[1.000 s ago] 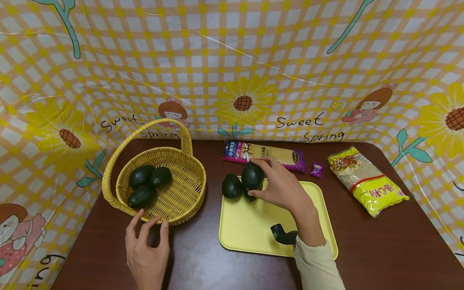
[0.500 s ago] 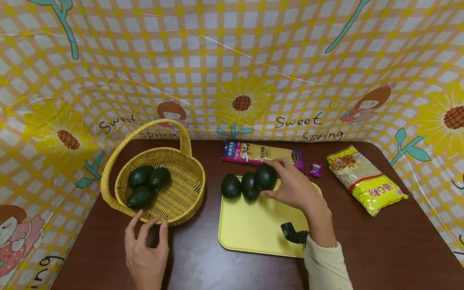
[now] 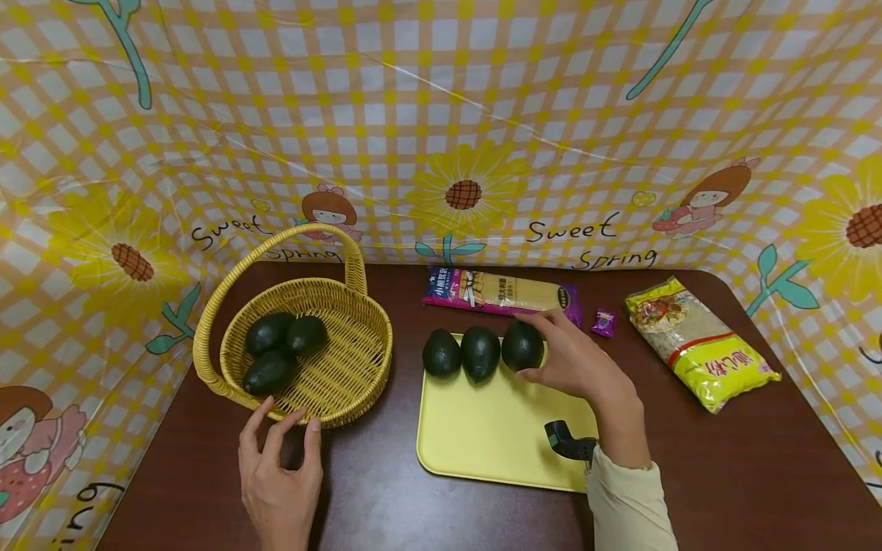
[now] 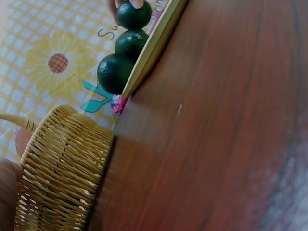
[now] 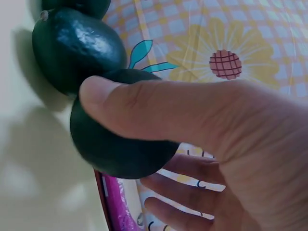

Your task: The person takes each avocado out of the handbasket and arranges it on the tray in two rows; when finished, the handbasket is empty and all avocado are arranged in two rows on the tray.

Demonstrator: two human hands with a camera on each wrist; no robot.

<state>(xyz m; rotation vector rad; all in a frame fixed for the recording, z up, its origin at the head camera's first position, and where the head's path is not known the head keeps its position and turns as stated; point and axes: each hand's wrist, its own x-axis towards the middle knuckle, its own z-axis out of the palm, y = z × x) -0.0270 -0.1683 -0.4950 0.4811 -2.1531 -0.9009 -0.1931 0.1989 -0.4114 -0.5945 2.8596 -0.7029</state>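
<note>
My right hand [image 3: 575,356] holds a dark green avocado [image 3: 521,346] at the back right part of the yellow tray [image 3: 496,444]. In the right wrist view the thumb [image 5: 130,108] lies across this avocado, with the other fingers behind it. To its left two more avocados, a middle one [image 3: 480,354] and a left one [image 3: 442,353], stand in a row along the tray's back edge. My left hand [image 3: 279,474] rests its fingertips at the front rim of a yellow wicker basket [image 3: 354,409]. Three avocados [image 3: 270,373] lie in the basket's left half.
Behind the tray lies a purple pasta pack [image 3: 503,295], with a small purple wrapped sweet [image 3: 603,322] to its right. A yellow bag of pasta [image 3: 703,344] lies at the right. The basket's tall handle [image 3: 241,264] arches over its left side. Checked cloth [image 3: 441,99] encloses the brown table [image 3: 723,474].
My right hand has moved right with the avocado, from in front of the middle one to the right end of the row, and lower. The left hand stays at the basket rim.
</note>
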